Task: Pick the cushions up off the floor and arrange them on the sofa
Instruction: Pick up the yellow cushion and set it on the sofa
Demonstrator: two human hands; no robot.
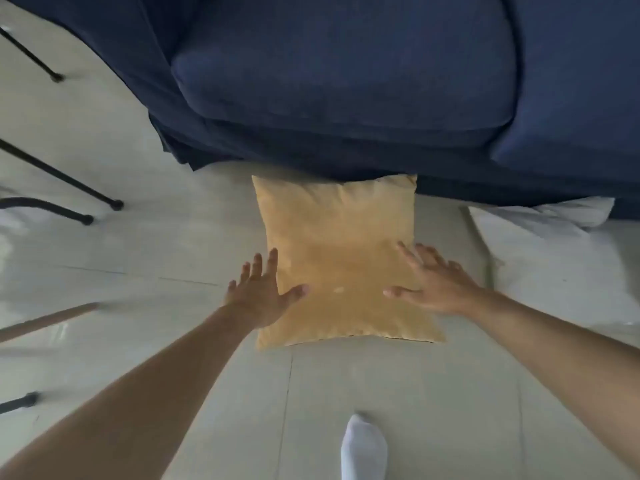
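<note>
A square mustard-yellow cushion (339,258) lies flat on the pale tiled floor, its far edge against the base of the dark blue sofa (346,81). My left hand (259,292) is at the cushion's left edge, fingers spread, thumb over the fabric. My right hand (433,282) is at its right edge, fingers spread, thumb resting on top. Neither hand has closed on it. A white cushion (554,251) lies on the floor to the right, partly under the sofa's front.
Black metal chair legs (69,181) stand on the floor at the left, with a wooden leg (48,320) lower down. My foot in a white sock (363,448) is on the tiles near the bottom edge. The sofa seat is bare.
</note>
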